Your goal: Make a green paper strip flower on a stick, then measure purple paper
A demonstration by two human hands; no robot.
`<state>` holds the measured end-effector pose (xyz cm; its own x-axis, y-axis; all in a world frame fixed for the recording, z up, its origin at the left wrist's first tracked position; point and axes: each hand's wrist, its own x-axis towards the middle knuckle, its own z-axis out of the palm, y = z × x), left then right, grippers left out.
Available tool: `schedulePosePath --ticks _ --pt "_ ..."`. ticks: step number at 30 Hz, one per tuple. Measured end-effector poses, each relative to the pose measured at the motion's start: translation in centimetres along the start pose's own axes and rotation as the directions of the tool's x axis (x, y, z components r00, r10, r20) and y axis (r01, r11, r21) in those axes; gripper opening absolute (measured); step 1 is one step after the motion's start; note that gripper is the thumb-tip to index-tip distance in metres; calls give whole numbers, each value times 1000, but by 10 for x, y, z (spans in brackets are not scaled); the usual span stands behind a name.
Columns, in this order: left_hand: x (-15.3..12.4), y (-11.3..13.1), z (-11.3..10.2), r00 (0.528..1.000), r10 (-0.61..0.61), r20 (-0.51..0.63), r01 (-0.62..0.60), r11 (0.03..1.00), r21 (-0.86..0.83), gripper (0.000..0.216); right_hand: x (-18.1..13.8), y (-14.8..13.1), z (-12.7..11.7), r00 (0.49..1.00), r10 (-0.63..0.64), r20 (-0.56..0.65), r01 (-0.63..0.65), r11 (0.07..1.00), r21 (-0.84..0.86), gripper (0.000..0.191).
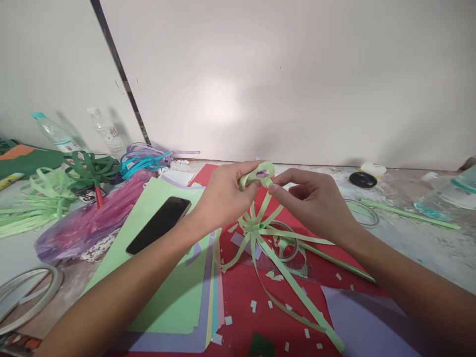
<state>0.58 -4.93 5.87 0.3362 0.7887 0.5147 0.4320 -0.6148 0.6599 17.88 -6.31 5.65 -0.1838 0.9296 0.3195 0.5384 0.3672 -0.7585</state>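
Observation:
My left hand [230, 191] is closed on a curled light green paper strip [268, 168], pinching its loop between thumb and fingers. At the strip's right side my right hand [308, 196] pinches the same strip with thumb and forefinger. Below both hands lies a spray of light green paper strips [286, 272], joined at a small rolled centre [256, 225] and spreading out over red paper [238, 307]. A thin green paper stick [338, 265] runs to the right from beneath it. Under the spray a tape ring [293, 248] and a clear ruler [303, 270] show in part.
A phone [159, 223] rests on stacked coloured paper [167, 302] at left. Beyond are a pink plastic bag [82, 223], fringed paper bunches [92, 166] and bottles [55, 131]. At right are a black oval object [363, 179] and another bottle [453, 196]. A wall [278, 84] stands behind.

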Motion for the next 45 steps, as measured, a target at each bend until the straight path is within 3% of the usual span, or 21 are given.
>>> schedulePosePath --ticks 15,26,32,36,39,41,43,45 --pt "1 -2 -3 1000 -8 -8 8 1000 28 15 4 14 4 985 -145 -91 137 986 -92 15" --pt "2 -8 -5 999 0 -45 1 1000 27 11 4 12 0 995 -90 -50 88 996 -34 19" --pt "3 -18 -7 997 -20 -80 7 988 -153 43 7 14 -6 997 -82 8 81 997 17 26" --pt "4 -20 -9 993 38 -109 -66 963 -260 54 5 11 -17 977 -145 -153 134 988 -83 37" --pt "4 -22 -9 985 125 -115 -158 922 -354 43 5 8 -25 938 -187 -293 169 982 -85 37" --pt "5 -22 -9 980 169 -102 -196 896 -399 28 7 8 -27 959 -191 -208 191 981 -20 29" --pt "5 -22 -9 980 179 -85 -198 889 -412 17 10 9 -27 984 -176 19 173 978 117 24" --pt "4 -20 -10 988 149 -42 -153 903 -401 14 12 11 -24 954 -162 251 91 958 272 24"
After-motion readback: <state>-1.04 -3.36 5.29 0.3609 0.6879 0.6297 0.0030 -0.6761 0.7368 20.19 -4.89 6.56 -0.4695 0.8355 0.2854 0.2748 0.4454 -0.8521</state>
